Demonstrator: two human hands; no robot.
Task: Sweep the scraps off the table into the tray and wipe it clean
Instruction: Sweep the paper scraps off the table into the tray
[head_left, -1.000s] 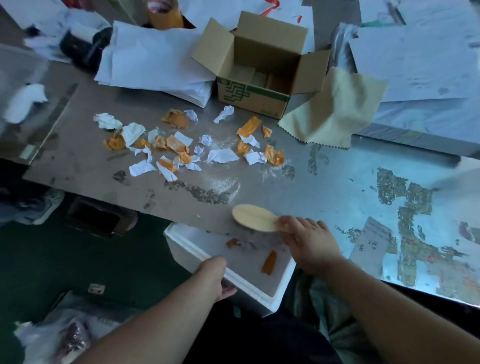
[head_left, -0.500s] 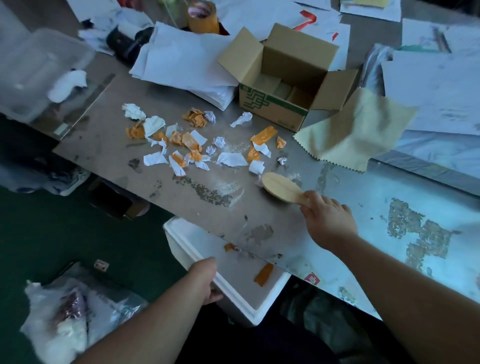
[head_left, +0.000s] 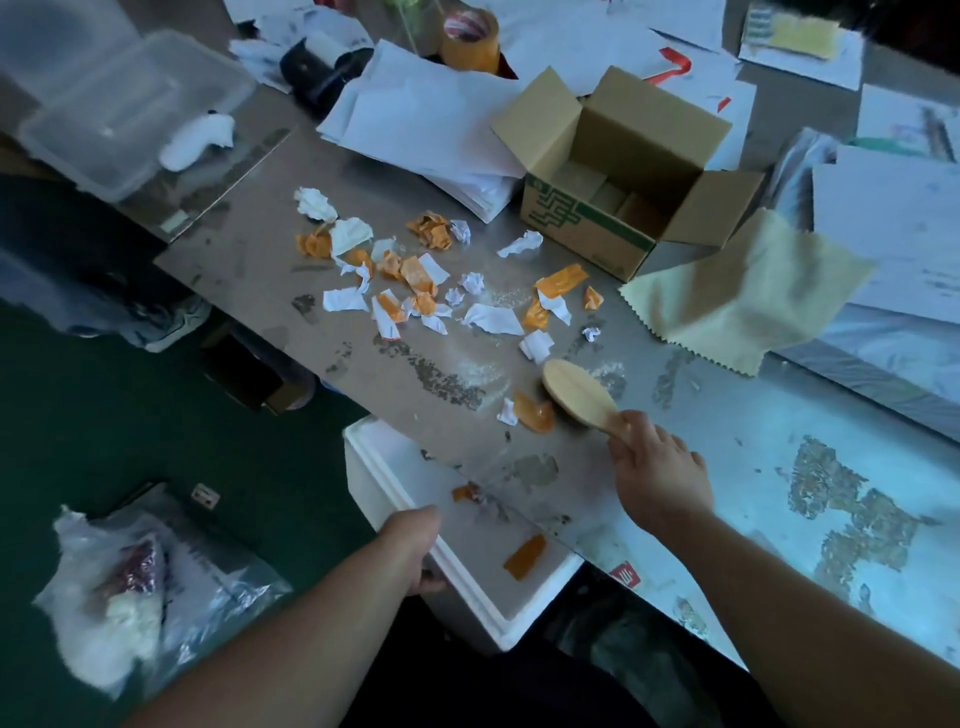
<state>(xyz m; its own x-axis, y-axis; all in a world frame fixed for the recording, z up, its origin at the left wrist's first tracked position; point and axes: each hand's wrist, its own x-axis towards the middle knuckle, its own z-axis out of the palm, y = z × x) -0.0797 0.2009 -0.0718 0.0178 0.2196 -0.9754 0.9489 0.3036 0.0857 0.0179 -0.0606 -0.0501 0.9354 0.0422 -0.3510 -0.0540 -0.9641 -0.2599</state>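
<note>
Fingers (head_left: 636, 441) of the right hand (head_left: 660, 483) curled round the brush (head_left: 576, 389) handle, bristles against an orange scrap (head_left: 535, 413) on the tabletop (head_left: 727, 441), while the left hand (head_left: 415, 545) gripped the tray (head_left: 374, 467) rim

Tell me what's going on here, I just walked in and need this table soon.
A person is sweeping the table. Their right hand grips a wooden brush, which pushes an orange scrap toward the near edge. Their left hand holds a white tray just under that edge; two orange pieces lie in it. Most of the scraps lie farther back, unswept. The yellow cloth lies beside the cardboard box, untouched, so wiping has not begun.
</note>
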